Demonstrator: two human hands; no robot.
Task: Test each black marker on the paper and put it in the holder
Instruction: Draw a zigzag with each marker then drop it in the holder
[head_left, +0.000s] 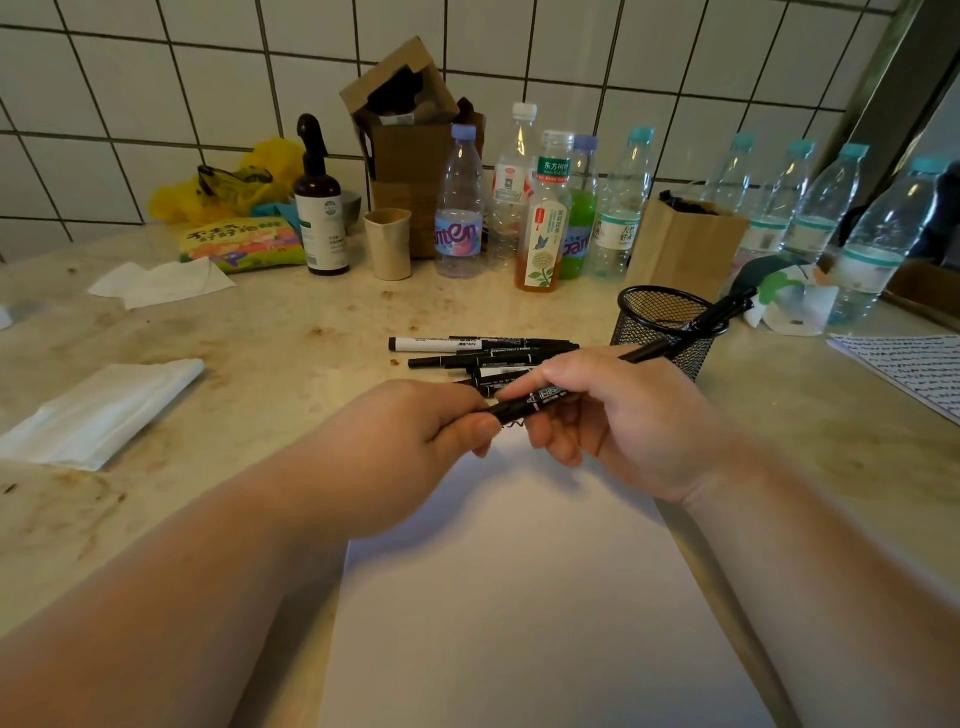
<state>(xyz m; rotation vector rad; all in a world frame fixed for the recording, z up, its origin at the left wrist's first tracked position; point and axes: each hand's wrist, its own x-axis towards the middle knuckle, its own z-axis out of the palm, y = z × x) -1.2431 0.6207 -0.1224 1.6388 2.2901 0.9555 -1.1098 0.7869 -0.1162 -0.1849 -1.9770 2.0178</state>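
Both hands hold one black marker (535, 402) above the top edge of the white paper (519, 597). My left hand (415, 447) pinches its left end, which is hidden in the fingers. My right hand (613, 415) grips its barrel. A small black scribble (511, 425) shows on the paper between the hands. Several more black markers (483, 353) lie in a pile on the counter just beyond my hands. The black mesh holder (665, 332) stands to the right of the pile, with markers (717, 314) leaning out over its right rim.
Bottles (540, 208), a beige cup (388, 244), a dark pump bottle (319, 208), cardboard boxes and a paper bag (685, 244) line the tiled back wall. Tissues (156, 283) and a folded white cloth (104, 410) lie at the left. A scribbled sheet (914, 369) lies at the right edge.
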